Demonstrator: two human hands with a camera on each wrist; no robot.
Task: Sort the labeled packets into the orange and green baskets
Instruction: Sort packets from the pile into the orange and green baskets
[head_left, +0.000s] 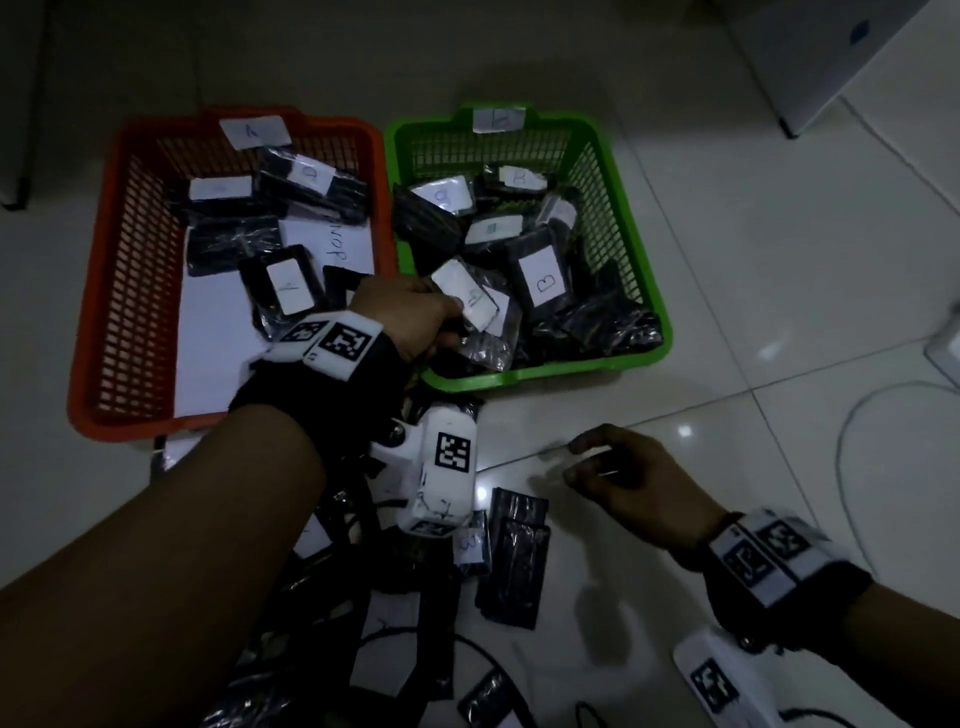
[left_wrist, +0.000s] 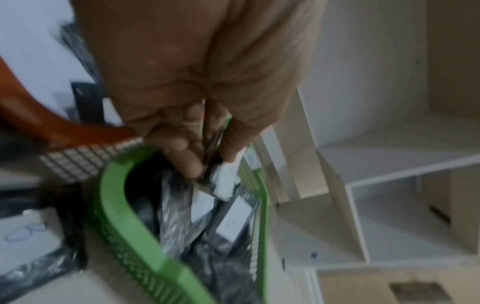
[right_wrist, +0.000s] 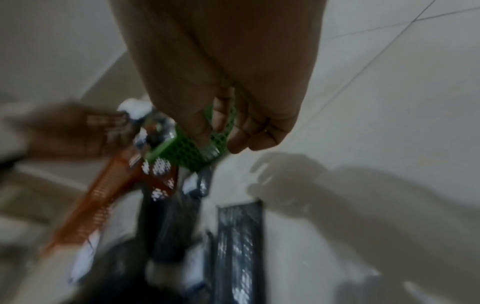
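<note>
The orange basket (head_left: 93, 322) sits on the left and the green basket (head_left: 545, 371) on the right, both holding black packets with white labels. My left hand (head_left: 452, 322) reaches over the green basket's near left corner and pinches a labeled packet (head_left: 467, 296) between thumb and fingers. The left wrist view shows that pinch (left_wrist: 207, 164) on the packet (left_wrist: 223, 183) just above the green basket (left_wrist: 124, 216). My right hand (head_left: 587, 462) hovers over the bare floor in front of the green basket, fingers loosely curled and holding nothing. Several loose packets (head_left: 514, 561) lie on the floor below my arms.
A white sheet of paper (head_left: 218, 338) lines the orange basket. A white cable (head_left: 852, 426) loops over the tiles at the right. A white cabinet (head_left: 831, 62) stands at the back right. Bare tile lies to the right of the green basket.
</note>
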